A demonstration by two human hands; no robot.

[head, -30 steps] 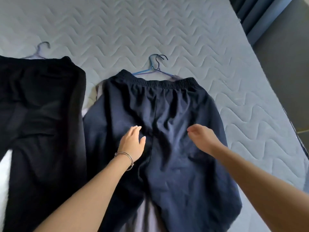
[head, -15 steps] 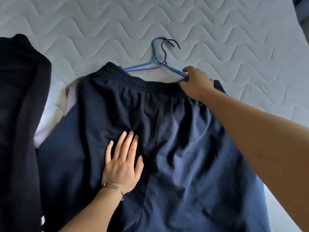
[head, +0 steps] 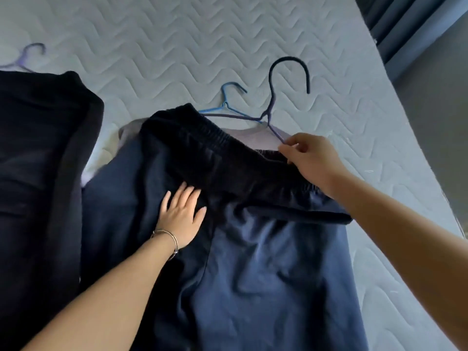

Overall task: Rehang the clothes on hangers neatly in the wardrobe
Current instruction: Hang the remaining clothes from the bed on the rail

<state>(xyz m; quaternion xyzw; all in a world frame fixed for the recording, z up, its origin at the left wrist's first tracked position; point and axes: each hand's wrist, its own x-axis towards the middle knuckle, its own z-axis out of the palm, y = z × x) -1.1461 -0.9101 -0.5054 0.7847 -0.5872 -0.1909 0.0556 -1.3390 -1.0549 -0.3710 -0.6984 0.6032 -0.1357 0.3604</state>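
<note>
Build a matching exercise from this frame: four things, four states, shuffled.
Things:
1. dark hanger
2. blue hanger
3. left hand
4. black garment

States:
A. spread out at the far left
B. pinched by the right hand
C. pressed flat on the navy trousers
D. lying untouched on the mattress beyond the waistband

Pairs: 1-B, 2-D, 3-C, 4-A

We note soft, diffuse daylight and no glare. The mattress (head: 177, 34) reads bright; the black garment (head: 38, 173) at 9 o'clock loses detail in darkness. The lilac hanger (head: 22, 59) at 10 o'clock is smeared; the dark hanger (head: 288, 58) at 1 o'clock is sharp. The mattress edge bows at 3 o'clock.
</note>
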